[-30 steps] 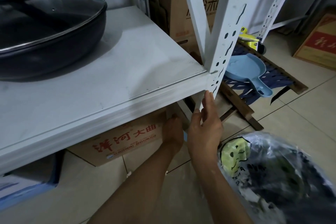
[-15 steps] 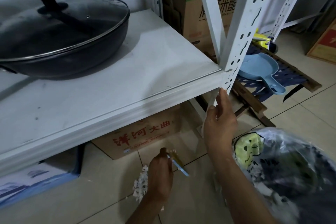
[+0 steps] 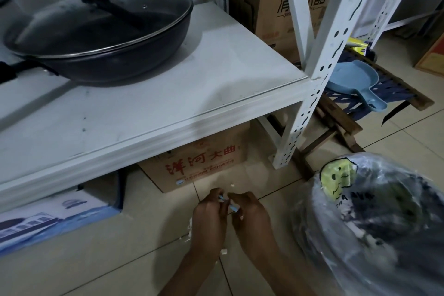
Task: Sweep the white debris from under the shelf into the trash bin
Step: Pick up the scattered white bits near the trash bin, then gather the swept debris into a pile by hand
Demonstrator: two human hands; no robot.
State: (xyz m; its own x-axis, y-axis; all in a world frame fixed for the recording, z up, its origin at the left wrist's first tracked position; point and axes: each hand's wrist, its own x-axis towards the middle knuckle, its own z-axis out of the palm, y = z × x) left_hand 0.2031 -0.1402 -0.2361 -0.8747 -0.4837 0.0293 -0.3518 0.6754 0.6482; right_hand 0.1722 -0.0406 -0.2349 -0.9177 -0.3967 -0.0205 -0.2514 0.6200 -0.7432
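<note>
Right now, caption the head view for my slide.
Both hands, left hand and right hand, pinch a small blue tool over white debris beside the trash bin.

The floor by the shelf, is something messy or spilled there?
Yes. Small white crumbs lie scattered on the floor tiles around the left hand and right hand, in front of the cardboard box, not in the trash bin.

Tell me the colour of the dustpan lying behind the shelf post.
Light blue dustpan, clearest in the head view.
</note>
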